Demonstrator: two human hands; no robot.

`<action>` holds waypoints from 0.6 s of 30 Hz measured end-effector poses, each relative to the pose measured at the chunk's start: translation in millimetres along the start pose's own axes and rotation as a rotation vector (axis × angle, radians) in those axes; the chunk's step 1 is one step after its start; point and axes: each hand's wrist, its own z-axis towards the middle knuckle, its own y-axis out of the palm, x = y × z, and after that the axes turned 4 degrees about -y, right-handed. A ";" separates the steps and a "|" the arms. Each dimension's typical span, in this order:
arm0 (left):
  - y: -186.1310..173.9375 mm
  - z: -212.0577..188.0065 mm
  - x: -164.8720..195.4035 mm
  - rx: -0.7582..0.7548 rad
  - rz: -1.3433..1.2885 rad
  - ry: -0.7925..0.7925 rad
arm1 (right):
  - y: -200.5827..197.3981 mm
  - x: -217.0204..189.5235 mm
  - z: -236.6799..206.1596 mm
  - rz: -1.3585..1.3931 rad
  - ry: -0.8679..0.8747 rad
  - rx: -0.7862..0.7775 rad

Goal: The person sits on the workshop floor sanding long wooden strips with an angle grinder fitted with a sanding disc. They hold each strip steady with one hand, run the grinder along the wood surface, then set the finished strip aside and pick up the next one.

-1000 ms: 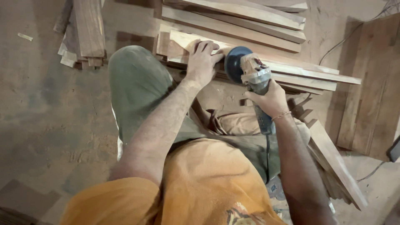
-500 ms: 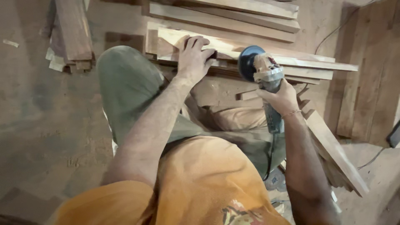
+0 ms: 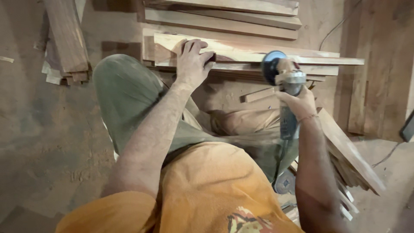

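My left hand [image 3: 192, 62] presses flat, fingers spread, on the plank [image 3: 241, 51] across my knee, my right hand [image 3: 297, 103] is closed around the grinder [image 3: 286, 84] at the plank's near edge, and I judge a kick could drive the disc toward my fingers.

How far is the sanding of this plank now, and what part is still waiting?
In hand: the left hand presses down the pale plank while the right hand holds the angle grinder, its disc at the plank's near edge. Done: cannot tell for sure; the plank's top looks lighter than the darker boards behind. Left: probably the stretch of edge toward the right end.
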 end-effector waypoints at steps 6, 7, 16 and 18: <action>-0.7 1.8 2.3 -0.013 0.006 -0.004 | 45.3 -53.8 -7.3 -0.260 -0.123 -0.128; -0.7 1.9 2.7 -0.012 0.008 -0.005 | 51.4 -63.3 -8.0 -0.246 -0.130 -0.145; 0.8 1.4 1.9 -0.001 0.013 0.040 | 68.5 -92.0 -5.6 -0.249 -0.265 -0.182; 2.3 3.1 4.0 0.010 0.001 0.045 | 64.0 -85.6 -5.3 -0.337 -0.250 -0.162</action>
